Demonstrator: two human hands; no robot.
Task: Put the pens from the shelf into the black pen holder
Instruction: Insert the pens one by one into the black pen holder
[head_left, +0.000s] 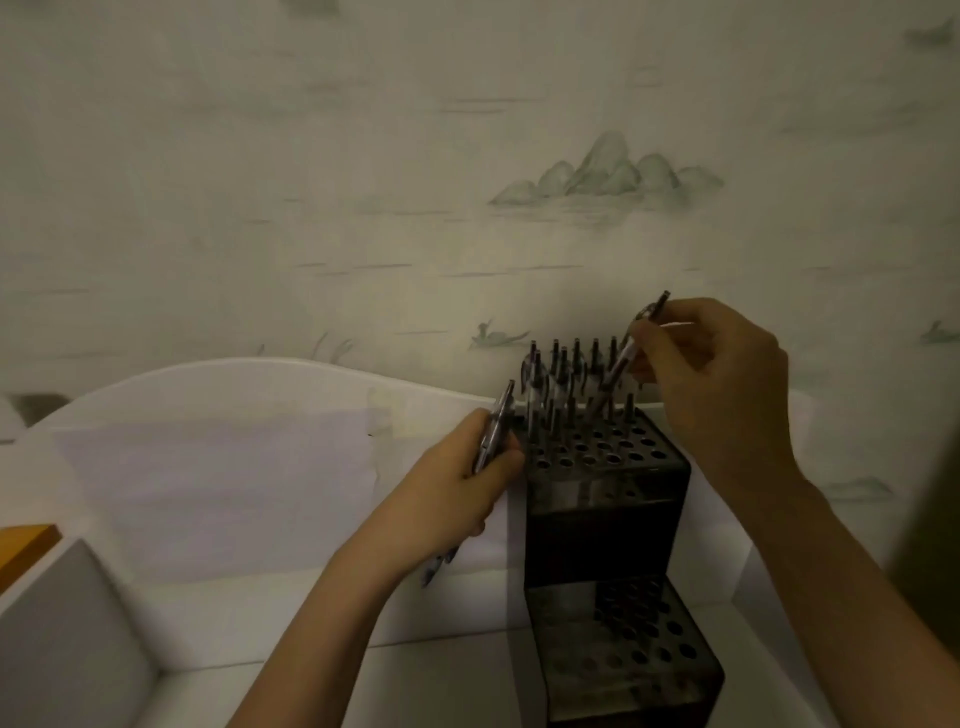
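Right hand pinching tilted pen, tip entering pen holder hole; left hand gripping pen bundle beside holder.

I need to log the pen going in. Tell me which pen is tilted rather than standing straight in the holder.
The pen pinched by the right hand. It leans, tip at the black pen holder, while the others in the back rows stand upright.

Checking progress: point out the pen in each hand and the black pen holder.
Right-hand pen (623, 358), head view, mid-barrel.
Left-hand pen (496, 423), head view, upper barrel.
Black pen holder (605, 512), head view, upper tier's front wall.
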